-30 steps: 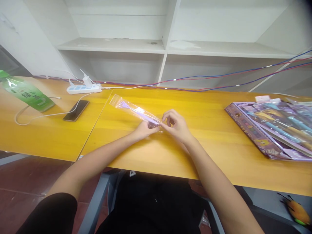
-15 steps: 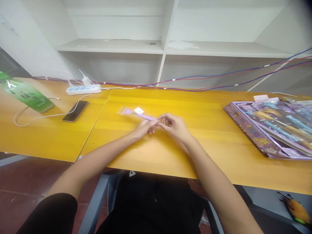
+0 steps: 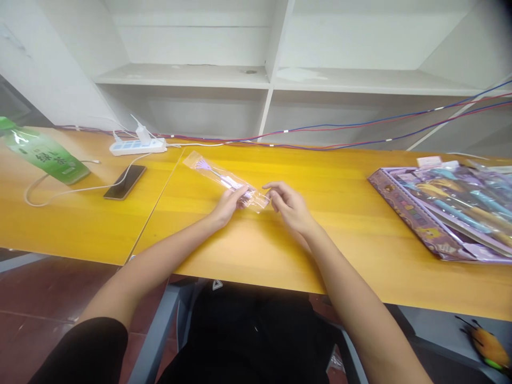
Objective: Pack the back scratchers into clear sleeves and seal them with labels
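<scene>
My left hand point(image 3: 231, 205) is closed on the lower right part of a clear plastic bag point(image 3: 256, 200). Inside the bag is a slim purple pen point(image 3: 224, 178) with a wider purple end pointing to the upper left. Glare on the plastic hides some of the pen's detail. My right hand point(image 3: 290, 207) is at the bag's right end, index finger stretched out and the other fingers bent. Its fingers are apart and grip nothing I can see; whether a fingertip touches the bag edge is unclear.
At right lies an open purple box point(image 3: 416, 221) with several bagged blue and yellow items. To the left are a green bottle point(image 3: 48, 157), a phone point(image 3: 125, 182) with a white cable across it, and a power strip point(image 3: 138, 146). Cables point(image 3: 320, 146) run along the back, before white shelves point(image 3: 188, 74).
The bag has turned, its far end now higher and further left, and more of it shows. My right hand's fingers have come away from the pen's near end and opened.
</scene>
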`<control>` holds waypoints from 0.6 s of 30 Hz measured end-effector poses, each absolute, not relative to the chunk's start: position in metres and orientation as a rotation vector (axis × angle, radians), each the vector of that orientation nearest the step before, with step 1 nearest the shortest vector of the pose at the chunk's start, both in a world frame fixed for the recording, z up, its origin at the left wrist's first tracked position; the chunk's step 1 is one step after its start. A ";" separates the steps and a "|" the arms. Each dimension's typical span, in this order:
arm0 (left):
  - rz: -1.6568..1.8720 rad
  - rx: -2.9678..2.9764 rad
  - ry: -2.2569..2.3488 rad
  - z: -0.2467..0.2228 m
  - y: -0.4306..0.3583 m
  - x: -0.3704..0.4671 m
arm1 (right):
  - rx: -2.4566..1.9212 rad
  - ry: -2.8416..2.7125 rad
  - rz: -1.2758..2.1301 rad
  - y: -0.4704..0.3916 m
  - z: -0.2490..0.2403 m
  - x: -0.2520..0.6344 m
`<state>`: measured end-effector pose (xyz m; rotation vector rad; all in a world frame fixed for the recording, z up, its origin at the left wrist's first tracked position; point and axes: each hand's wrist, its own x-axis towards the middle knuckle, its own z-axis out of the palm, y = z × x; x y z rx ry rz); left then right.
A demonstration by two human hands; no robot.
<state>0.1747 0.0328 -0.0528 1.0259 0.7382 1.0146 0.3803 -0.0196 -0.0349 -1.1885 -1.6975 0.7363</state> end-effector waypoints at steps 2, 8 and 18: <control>1.059 1.000 0.738 -0.051 0.035 0.174 | -1.184 -1.728 0.665 -0.019 -0.033 0.383; 1.079 1.014 0.772 -0.050 0.035 0.173 | -1.056 -1.879 0.427 -0.018 -0.034 0.385; 0.940 1.192 0.688 -0.056 0.032 0.174 | -0.981 -1.861 0.493 -0.021 -0.029 0.383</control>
